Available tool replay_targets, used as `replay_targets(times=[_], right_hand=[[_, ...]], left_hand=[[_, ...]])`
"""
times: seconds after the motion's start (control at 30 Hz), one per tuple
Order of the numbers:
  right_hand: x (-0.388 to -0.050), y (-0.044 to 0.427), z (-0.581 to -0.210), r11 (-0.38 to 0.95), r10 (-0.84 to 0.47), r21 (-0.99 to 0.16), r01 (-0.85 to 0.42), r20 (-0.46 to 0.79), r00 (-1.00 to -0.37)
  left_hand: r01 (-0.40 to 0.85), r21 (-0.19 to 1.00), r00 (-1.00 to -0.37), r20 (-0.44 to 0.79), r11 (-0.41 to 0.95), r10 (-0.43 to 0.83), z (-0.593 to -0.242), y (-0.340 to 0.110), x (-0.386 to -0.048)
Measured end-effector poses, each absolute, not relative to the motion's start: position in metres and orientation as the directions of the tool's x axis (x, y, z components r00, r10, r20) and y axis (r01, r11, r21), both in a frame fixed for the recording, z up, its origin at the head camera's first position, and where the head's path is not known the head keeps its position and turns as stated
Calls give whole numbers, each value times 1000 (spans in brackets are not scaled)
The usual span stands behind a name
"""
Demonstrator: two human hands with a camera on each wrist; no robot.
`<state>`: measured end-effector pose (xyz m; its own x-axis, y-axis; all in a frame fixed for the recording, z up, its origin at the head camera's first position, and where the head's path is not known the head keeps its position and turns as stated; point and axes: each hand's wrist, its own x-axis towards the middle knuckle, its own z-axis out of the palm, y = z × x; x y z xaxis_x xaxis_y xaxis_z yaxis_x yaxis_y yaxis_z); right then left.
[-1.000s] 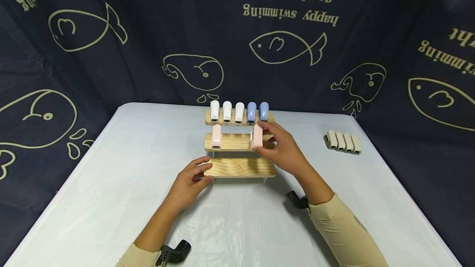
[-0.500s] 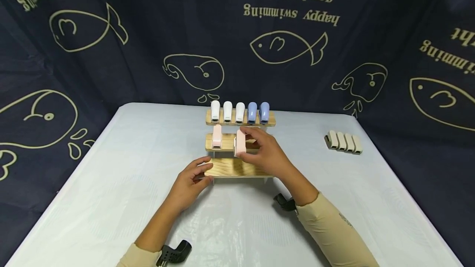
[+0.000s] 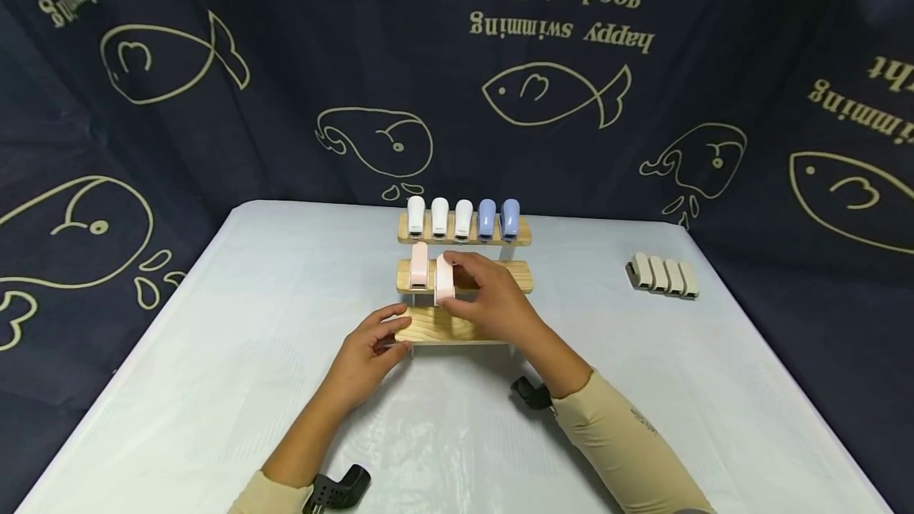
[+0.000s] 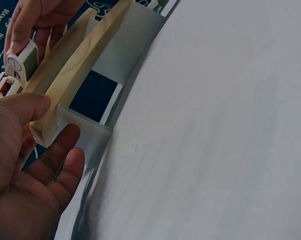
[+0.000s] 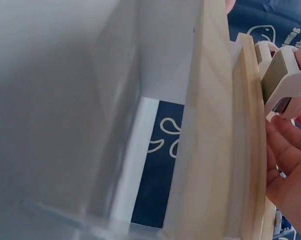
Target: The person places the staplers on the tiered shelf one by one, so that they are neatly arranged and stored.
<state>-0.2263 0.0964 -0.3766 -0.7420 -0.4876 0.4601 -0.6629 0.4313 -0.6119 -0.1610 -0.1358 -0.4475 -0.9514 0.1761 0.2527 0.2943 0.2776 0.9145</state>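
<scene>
Between my right hand's (image 3: 493, 300) thumb and fingers is a pale pink mini stapler (image 3: 444, 276), upright over the front of the middle tier, close to the right side of another pink stapler (image 3: 419, 264). In the right wrist view, the held stapler (image 5: 288, 82) is beside the tier's edge; whether it touches the board is unclear. My left hand (image 3: 367, 351) holds the left end of the three-tier wooden stand (image 3: 443, 325) at its lowest board. The left wrist view shows the thumb (image 4: 38, 106) on the board's end and other fingers loosely bent beside the clear support.
Three white staplers (image 3: 439, 216) and two blue staplers (image 3: 498, 218) stand along the top tier (image 3: 524, 232). Several beige staplers (image 3: 664, 274) are lined up at the right of the white-covered table (image 3: 250, 387). A dark printed curtain (image 3: 457, 157) hangs behind.
My right hand has carried the pink stapler leftward along the middle tier, from its right end to near the other pink stapler. The left hand stays at the stand's left end.
</scene>
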Motion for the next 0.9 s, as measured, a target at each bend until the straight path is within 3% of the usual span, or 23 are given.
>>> replay_targets(times=[0.37, 0.7, 0.9], right_hand=[[-221, 90, -385, 499, -445, -573, -651, 475, -759], [-221, 87, -387, 522, -429, -481, -704, 565, -704], [-221, 85, -393, 511, -390, -509, -693, 581, -714]], left_hand=[[297, 915, -950, 254, 273, 180, -449, -136, -162], [313, 905, -946, 270, 287, 182, -448, -136, -161], [319, 905, -944, 277, 282, 180, -449, -135, -161]])
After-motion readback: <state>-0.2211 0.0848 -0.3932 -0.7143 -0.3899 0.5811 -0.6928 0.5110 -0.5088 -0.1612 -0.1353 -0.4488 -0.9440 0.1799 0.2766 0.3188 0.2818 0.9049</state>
